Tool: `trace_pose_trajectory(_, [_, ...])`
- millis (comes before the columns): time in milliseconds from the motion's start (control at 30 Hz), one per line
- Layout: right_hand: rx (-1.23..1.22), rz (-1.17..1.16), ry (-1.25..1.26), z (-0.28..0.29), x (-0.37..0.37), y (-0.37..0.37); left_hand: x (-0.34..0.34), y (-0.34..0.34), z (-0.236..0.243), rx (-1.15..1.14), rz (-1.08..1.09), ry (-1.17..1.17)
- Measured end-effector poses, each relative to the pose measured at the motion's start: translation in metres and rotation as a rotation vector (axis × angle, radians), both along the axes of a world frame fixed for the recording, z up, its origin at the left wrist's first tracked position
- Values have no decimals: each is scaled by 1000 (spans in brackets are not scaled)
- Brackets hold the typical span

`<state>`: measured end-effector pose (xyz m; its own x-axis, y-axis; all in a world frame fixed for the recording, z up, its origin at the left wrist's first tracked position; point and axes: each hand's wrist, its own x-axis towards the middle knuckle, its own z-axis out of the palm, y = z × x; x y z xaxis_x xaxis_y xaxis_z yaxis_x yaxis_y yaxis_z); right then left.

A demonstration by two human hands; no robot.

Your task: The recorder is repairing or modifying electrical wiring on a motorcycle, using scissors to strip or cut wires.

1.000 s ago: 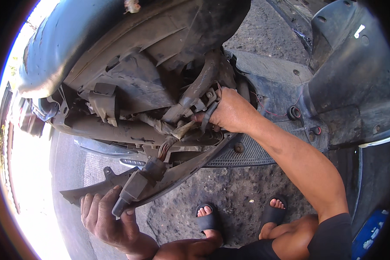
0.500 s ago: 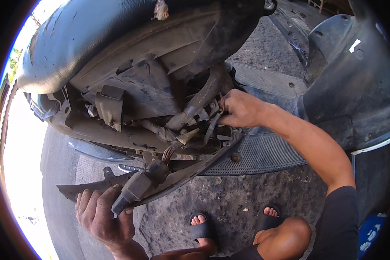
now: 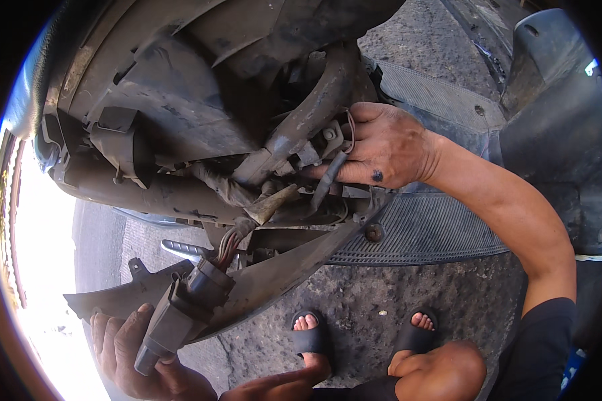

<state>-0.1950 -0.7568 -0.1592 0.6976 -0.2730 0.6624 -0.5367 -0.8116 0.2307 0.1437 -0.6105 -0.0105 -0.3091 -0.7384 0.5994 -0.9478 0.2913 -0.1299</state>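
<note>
A boxy dark electrical module (image 3: 180, 307), with a bundle of wires (image 3: 230, 244) coming out of its connector end, sits in my left hand (image 3: 134, 354). The thumb and fingers are closed round its lower end. A curved dark side panel (image 3: 274, 277) of the scooter lies behind it. My right hand (image 3: 394, 144) reaches in beside the dusty frame tube (image 3: 314, 100). Its fingers bend round a spot next to a metal bracket (image 3: 329, 136); one digit stretches behind a black cable sleeve (image 3: 328, 180). The fingertips are hidden, so what they grip cannot be made out.
Above is the scooter's dusty underseat body (image 3: 160, 100). A ribbed footboard (image 3: 428, 224) runs to the right, toward the dark front shield (image 3: 548, 127). A metal footpeg (image 3: 187, 248) shows behind the panel. My sandalled feet (image 3: 308, 334) stand on rough ground (image 3: 361, 294).
The view has moved closer to the frame area. My left hand and the module appear lower and further left. The right hand has turned, its lower digit now reaching further left behind the sleeve.
</note>
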Motion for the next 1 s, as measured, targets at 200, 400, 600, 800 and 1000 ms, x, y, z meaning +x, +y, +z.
trace_pose_trajectory(200, [-140,18,-25,1,-1,1,9,-7,-5,-46,-131,24])
trace_pose_trajectory(400, [-1,-38,59,-1,-12,3,6,3,-5,-14,-19,-9])
trace_pose_trajectory(600, [-23,-33,42,4,-6,1,-1,7,-9,-74,96,9])
trace_pose_trajectory(800, [291,-243,251,20,8,6,-12,4,13,97,-94,33])
trace_pose_trajectory(1000, [345,-334,233,21,9,10,-15,4,14,72,-100,7])
